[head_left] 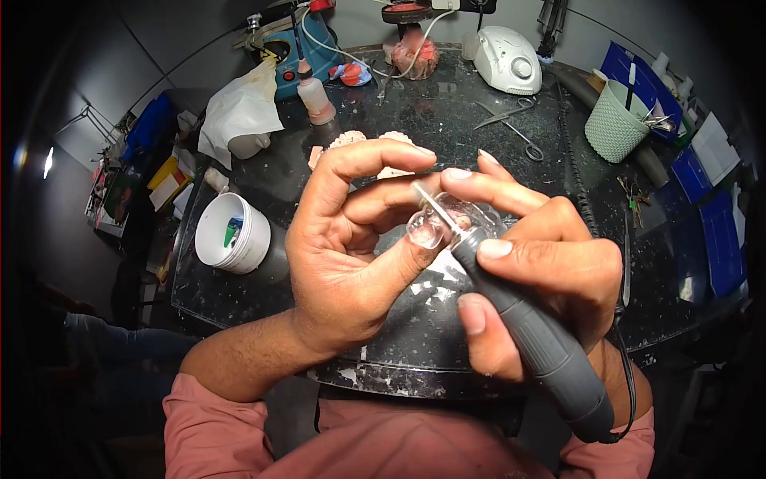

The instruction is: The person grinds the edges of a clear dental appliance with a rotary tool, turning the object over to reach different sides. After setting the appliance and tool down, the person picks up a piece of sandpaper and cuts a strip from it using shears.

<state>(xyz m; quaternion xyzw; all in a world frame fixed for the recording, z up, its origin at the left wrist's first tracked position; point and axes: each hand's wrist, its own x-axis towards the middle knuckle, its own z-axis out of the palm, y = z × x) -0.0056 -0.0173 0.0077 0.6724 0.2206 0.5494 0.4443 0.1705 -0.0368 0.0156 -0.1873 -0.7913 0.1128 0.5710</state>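
Note:
My left hand (347, 239) pinches a small clear plastic dental piece (435, 225) between thumb and fingers, held up over the dark table. My right hand (535, 263) grips a grey rotary handpiece (535, 335) like a pen. Its thin metal bur (431, 206) lies against the clear piece. A black cord runs from the handpiece's rear end. Plaster dental casts (363, 144) sit on the table just behind my left hand, partly hidden by my fingers.
A white cup (231, 235) stands at the left. A mint basket with tools (616, 124), scissors (511, 120), a white motor unit (508, 57), a small bottle (315, 96), a blue device (307, 48) and blue bins (702, 184) ring the dark speckled table (415, 335).

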